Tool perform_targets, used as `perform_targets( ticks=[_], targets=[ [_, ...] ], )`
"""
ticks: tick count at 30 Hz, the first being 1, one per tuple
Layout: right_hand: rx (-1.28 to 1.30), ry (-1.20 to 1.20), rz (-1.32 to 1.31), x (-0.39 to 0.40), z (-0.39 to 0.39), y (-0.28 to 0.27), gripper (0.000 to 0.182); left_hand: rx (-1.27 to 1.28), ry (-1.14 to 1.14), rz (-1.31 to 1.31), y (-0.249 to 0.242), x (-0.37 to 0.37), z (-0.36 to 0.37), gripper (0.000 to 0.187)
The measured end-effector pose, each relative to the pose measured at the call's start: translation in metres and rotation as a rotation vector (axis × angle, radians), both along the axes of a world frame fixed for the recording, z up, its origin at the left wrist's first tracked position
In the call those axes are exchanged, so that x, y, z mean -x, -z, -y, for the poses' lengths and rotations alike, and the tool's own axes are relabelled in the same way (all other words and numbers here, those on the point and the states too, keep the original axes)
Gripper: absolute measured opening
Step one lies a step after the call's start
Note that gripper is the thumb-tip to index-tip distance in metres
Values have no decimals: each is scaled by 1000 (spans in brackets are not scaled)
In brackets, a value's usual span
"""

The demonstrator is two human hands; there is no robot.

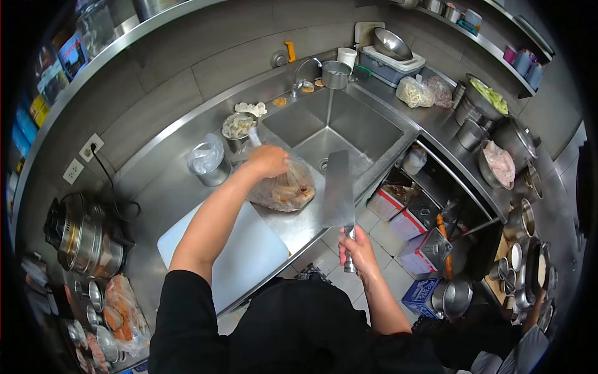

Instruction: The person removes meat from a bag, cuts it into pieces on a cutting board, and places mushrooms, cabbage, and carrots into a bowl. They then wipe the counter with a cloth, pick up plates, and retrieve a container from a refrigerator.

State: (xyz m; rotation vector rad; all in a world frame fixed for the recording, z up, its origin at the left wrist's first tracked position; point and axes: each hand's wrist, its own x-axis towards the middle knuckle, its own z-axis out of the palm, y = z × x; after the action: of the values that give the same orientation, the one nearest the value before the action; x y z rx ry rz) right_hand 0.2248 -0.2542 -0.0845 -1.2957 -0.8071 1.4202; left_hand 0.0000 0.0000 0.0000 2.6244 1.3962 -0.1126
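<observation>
My left hand (pixel 269 162) is closed round the gathered neck of a clear plastic bag (pixel 283 189). Brownish pieces of food show through the plastic, though I cannot make out their kind. The bag rests on the steel counter, between a white cutting board (pixel 233 249) and the sink. In my right hand (pixel 360 250) is a cleaver (pixel 338 190), gripped by its handle with the broad blade pointing away from me, over the counter's front edge. Behind the bag stand a metal pot of pale food (pixel 238 126) and a metal container lined with plastic (pixel 212 165).
A steel sink (pixel 374 121) with a faucet (pixel 300 78) lies beyond the bag. Bagged orange food (pixel 124 315) and a steel appliance (pixel 90 240) occupy the left counter. On the right are pots, bowls and raw meat (pixel 498 163). Boxes (pixel 420 252) stand under the counter.
</observation>
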Motion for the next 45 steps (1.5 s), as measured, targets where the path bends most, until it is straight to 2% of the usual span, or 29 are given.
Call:
perform_targets(
  ticks=[2, 3, 5, 10, 12, 14, 15, 17, 21, 23, 25, 27, 29, 30, 31, 32, 33, 35, 36, 38, 40, 42, 44, 45],
  targets=[
    [19, -29, -139, 23, -19, -9, 23, -87, -125, 54, -19, 20, 0, 31],
    [22, -34, -111, -26, -51, -9, 23, -83, -131, 82, -15, -25, -19, 31],
    [-48, -15, -270, -18, -90, -9, 19, -43, -178, 41, -23, -21, -26, 31],
    [-35, 43, -436, 15, -168, -8, 17, -24, -202, 3, -18, -32, -28, 31],
    [-63, -70, -263, 43, -146, 7, 21, -32, -210, 21, -14, -30, -33, 30],
    [71, -343, -252, 56, -88, -1, 23, -84, -296, 121, -17, -23, -43, 30],
    [168, -476, -185, 53, -64, -23, 27, -78, -302, 122, -23, -13, -51, 30],
    [211, -536, -259, 47, -51, -5, 30, -13, -363, 287, -36, 13, -63, 30],
    [32, -79, -173, 22, -88, -8, 18, -65, -400, 269, -39, 26, -53, 31],
    [-112, 72, -335, 23, -131, -8, 18, -62, -391, 234, -36, 20, -50, 31],
    [-103, 121, -434, 38, -177, -6, 21, -63, -396, 249, -41, 15, -47, 31],
    [-90, 12, -365, 74, -189, 7, 23, -63, -405, 254, -40, 19, -49, 31],
    [47, -352, -159, 98, -149, 4, 27, -207, -383, 394, -34, 32, -65, 32],
    [39, -490, -189, 98, -117, 2, 26, -207, -377, 394, -38, 47, -76, 32],
    [30, -634, -217, 99, -97, -2, 27, -167, -455, 513, -44, 70, -87, 33],
    [33, -644, -215, 92, -97, -3, 27, -125, -543, 635, -45, 88, -91, 33],
    [68, -529, -248, 81, -96, -1, 25, -54, -573, 722, -61, 96, -79, 32],
    [84, -265, -286, 65, -109, -3, 24, -88, -544, 652, -50, 117, -81, 30],
    [12, -176, -303, 59, -127, -5, 15, -93, -545, 654, -50, 114, -76, 30],
    [-113, 33, -391, 60, -170, -9, 15, -128, -522, 643, -50, 98, -61, 30],
    [-104, 114, -453, 82, -205, -5, 16, -118, -523, 616, -57, 87, -59, 31],
    [-100, -32, -318, 113, -192, -13, 15, -116, -527, 600, -64, 82, -57, 30],
    [28, -489, -124, 128, -149, 2, 18, -146, -529, 578, -65, 87, -60, 30],
    [36, -619, -172, 126, -118, -8, 18, -176, -528, 562, -66, 92, -62, 30]
  ],
)
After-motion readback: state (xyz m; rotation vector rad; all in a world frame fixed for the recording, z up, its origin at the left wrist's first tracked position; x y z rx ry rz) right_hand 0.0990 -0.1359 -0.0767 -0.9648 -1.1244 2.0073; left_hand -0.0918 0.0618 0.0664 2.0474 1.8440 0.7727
